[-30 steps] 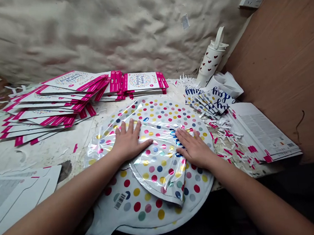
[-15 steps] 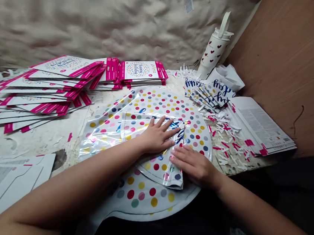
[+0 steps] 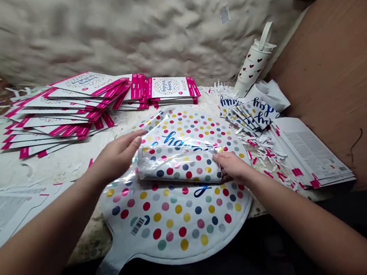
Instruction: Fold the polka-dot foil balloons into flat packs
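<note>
A foil balloon (image 3: 180, 234) with coloured dots, blue lettering and a tail at lower left lies flat before me. On top of it is a second dotted foil balloon (image 3: 180, 166), folded into a narrow strip. My right hand (image 3: 234, 167) grips the strip's right end, thumb on top and fingers curled under the edge. Beside the strip's upper left corner, my left hand (image 3: 122, 152) has its fingers stretched out, with the thumb apart from the strip. Several small folded dotted balloons (image 3: 249, 113) lie in a fanned pile to the right.
Pink-and-white card sleeves (image 3: 65, 108) are stacked at back left, with a neater stack (image 3: 173, 88) beside them. A heart-patterned tumbler (image 3: 253, 64) leans at back right. Paper scraps (image 3: 267, 152) and printed cards (image 3: 312, 150) lie right; flat printed sheets (image 3: 17, 212) lie left.
The upper balloon has gone from a wide folded wedge to a narrower strip. My left hand has moved left off its middle; my right hand, flat before, now grips its right end.
</note>
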`<state>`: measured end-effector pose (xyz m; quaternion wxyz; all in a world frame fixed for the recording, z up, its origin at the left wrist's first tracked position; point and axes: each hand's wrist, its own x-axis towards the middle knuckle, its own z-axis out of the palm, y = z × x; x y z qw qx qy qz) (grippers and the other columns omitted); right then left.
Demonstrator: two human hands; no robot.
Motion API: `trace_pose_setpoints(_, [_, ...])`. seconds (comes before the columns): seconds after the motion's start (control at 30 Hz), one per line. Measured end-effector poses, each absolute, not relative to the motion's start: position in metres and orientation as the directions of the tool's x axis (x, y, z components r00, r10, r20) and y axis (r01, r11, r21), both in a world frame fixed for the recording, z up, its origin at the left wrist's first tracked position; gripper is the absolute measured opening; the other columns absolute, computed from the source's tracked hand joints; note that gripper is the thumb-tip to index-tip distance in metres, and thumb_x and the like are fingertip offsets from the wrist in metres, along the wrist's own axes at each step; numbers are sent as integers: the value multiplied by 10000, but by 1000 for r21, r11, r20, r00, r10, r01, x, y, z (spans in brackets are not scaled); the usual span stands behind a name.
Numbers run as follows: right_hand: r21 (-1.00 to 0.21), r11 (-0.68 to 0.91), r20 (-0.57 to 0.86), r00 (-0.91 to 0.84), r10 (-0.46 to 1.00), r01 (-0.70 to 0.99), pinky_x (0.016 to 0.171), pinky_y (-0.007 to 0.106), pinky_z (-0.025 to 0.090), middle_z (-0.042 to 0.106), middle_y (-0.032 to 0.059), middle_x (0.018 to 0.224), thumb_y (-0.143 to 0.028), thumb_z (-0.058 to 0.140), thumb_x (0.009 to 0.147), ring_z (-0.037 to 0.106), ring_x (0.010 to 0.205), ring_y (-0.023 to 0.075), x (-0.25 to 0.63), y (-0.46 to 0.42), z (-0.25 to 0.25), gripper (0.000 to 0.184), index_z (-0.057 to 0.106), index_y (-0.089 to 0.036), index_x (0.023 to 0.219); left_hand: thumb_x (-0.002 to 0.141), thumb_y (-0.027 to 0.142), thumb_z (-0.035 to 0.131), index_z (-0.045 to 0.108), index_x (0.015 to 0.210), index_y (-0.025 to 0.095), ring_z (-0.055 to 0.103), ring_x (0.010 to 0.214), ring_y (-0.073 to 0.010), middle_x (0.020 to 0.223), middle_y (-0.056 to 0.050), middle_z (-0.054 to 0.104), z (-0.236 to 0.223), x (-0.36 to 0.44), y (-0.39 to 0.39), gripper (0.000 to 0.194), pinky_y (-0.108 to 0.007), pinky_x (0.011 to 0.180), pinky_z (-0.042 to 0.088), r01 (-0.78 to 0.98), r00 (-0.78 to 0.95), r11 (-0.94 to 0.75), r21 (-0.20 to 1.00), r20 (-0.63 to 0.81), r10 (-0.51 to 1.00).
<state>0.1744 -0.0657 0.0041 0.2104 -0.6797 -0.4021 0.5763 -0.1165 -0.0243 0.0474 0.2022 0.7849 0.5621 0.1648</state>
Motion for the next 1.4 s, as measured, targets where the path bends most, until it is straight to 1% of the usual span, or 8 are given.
trace_pose_setpoints(0.13, [-702, -620, -644, 59, 763, 351, 494, 314, 538, 571, 5, 549, -311, 354, 919, 597, 465, 146, 172, -55, 5, 214, 495, -167, 847, 924, 344, 285, 392, 1351, 132, 291, 1323, -252, 1421, -100, 355, 35, -68, -76, 488, -444, 1079, 271, 664, 699, -692, 283, 92, 709])
trace_pose_setpoints(0.33, [-712, -296, -279, 129, 951, 637, 702, 438, 527, 655, 167, 950, -482, 475, 853, 637, 852, 285, 177, -80, 20, 395, 528, -155, 1068, 877, 517, 343, 228, 1407, 48, 104, 1350, -350, 1458, -208, 112, -9, -48, -100, 717, -529, 1065, 227, 750, 659, -619, 232, -191, 727])
trace_pose_setpoints(0.47, [-246, 514, 232, -465, 854, 822, 949, 501, 404, 551, 192, 1232, -273, 464, 877, 499, 1152, 325, 156, -107, 8, 355, 522, -117, 1190, 875, 519, 356, 239, 1401, 33, 70, 1355, -338, 1457, -209, 112, -8, -56, -95, 726, -503, 1082, 196, 726, 686, -650, 226, -164, 709])
trace_pose_setpoints(0.7, [130, 540, 174, -555, 813, 832, 857, 514, 465, 658, 232, 993, -15, 377, 822, 633, 922, 314, 145, -117, 6, 324, 615, -48, 1039, 861, 521, 357, 234, 1401, 27, 138, 1350, -323, 1458, -208, 159, 3, -49, -91, 742, -452, 1082, 237, 759, 651, -614, 215, -219, 727])
trace_pose_setpoints(0.9, [-151, 688, 530, -530, 662, 709, 1047, 505, 316, 513, 134, 1289, -115, 482, 827, 400, 1261, 284, 156, -147, 8, 538, 351, -181, 1344, 840, 202, 420, 364, 1348, 36, 294, 1313, -285, 1406, -194, 338, 1, -55, -81, 538, -396, 1075, 290, 762, 643, -606, 228, -168, 747])
trace_pose_setpoints(1.1, [-466, 380, 311, -254, 916, 799, 1051, 472, 335, 150, 143, 1497, -165, 526, 782, 189, 1363, 268, 187, -134, -22, 896, -80, -183, 1442, 844, 197, 462, 330, 1384, 245, 217, 1344, -279, 1458, -110, 267, -6, -69, -84, 558, -418, 1067, 284, 605, 794, -731, 317, -168, 584])
trace_pose_setpoints(1.27, [-195, 843, 262, -801, 538, 502, 1084, 467, 247, 432, 42, 1383, -74, 406, 866, 288, 1331, 195, 187, -116, -9, 575, 298, -292, 1388, 810, 196, 514, 329, 1385, 227, 150, 1358, -315, 1478, -135, 187, -12, -72, -90, 604, -481, 1075, 241, 523, 851, -791, 318, -143, 505])
trace_pose_setpoints(1.4, [-428, 745, 65, -805, 590, 512, 999, 420, 367, 620, 27, 1186, -152, 480, 843, 542, 1138, 203, 187, -107, 3, 347, 590, -258, 1154, 851, 158, 400, 462, 1302, 167, 372, 1272, -283, 1356, -143, 445, -11, -83, -97, 455, -443, 1041, 329, 498, 847, -777, 384, -23, 531])
